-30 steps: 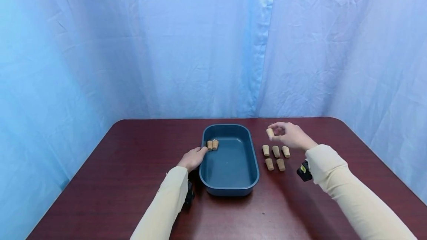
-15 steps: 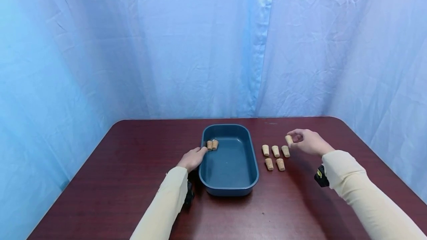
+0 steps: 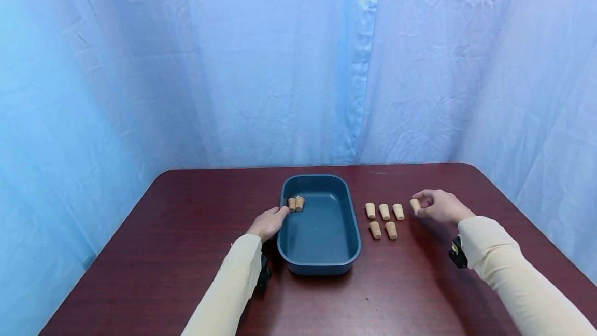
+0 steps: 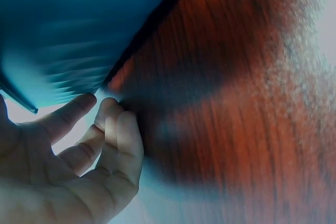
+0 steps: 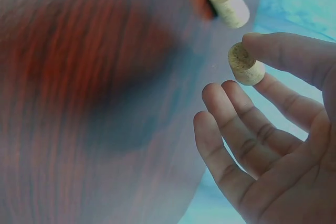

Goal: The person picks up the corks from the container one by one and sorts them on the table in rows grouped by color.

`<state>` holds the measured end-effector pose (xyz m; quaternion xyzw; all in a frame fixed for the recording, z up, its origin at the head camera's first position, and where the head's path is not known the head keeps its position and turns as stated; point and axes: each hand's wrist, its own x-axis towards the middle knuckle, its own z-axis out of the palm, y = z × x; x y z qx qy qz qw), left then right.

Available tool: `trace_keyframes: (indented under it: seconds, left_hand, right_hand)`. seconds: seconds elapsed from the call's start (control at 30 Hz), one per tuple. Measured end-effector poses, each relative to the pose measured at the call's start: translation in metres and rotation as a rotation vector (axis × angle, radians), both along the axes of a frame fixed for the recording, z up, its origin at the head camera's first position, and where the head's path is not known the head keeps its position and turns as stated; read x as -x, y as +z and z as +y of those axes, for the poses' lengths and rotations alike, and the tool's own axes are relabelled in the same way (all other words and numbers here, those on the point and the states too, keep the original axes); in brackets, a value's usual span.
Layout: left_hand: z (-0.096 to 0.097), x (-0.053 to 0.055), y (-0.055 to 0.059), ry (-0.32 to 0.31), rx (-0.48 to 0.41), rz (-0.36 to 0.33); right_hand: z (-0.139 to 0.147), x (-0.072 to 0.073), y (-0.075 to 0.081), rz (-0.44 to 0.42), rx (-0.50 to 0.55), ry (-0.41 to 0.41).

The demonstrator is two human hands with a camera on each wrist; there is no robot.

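Note:
My right hand (image 3: 444,206) pinches a cork stopper (image 5: 245,65) between thumb and forefinger, the other fingers spread apart from it. That cork is at the right end of a row of corks; the nearest one (image 3: 398,211) lies just to its left. Whether the pinched cork touches the table is unclear. My left hand (image 3: 269,223) grips the left rim of a blue rectangular bin (image 3: 320,263), thumb over the edge. In the left wrist view its fingers (image 4: 128,135) are at the bin's outer wall. Two corks (image 3: 296,204) lie inside the bin by that rim.
Two more corks of the back row (image 3: 377,211) lie right of the bin, with a front row of two corks (image 3: 383,230) nearer me. The dark red wooden table (image 3: 177,253) ends at a pale blue curtain (image 3: 280,66) behind and at both sides.
My right hand, holding the cork, has moved right and toward me, down to the right end of the back row. The left hand and the bin have stayed put.

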<state>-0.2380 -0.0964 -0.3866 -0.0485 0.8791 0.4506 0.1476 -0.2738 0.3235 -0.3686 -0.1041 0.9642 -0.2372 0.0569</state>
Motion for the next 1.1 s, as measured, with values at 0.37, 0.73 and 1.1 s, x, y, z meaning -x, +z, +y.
trace_keyframes:
  seconds: [0.37, 0.73, 1.1]
  left_hand:
    - [0.000, 0.001, -0.001, 0.000, 0.009, 0.002]
    - [0.000, 0.000, -0.001, -0.003, 0.001, 0.001]
    - [-0.001, 0.000, -0.001, -0.010, -0.005, 0.005]
  right_hand:
    - [-0.001, 0.001, -0.014, -0.022, -0.022, -0.049]
    - [-0.002, 0.003, -0.017, -0.021, -0.045, -0.074]
    - [-0.003, 0.003, -0.019, 0.010, -0.054, -0.064]
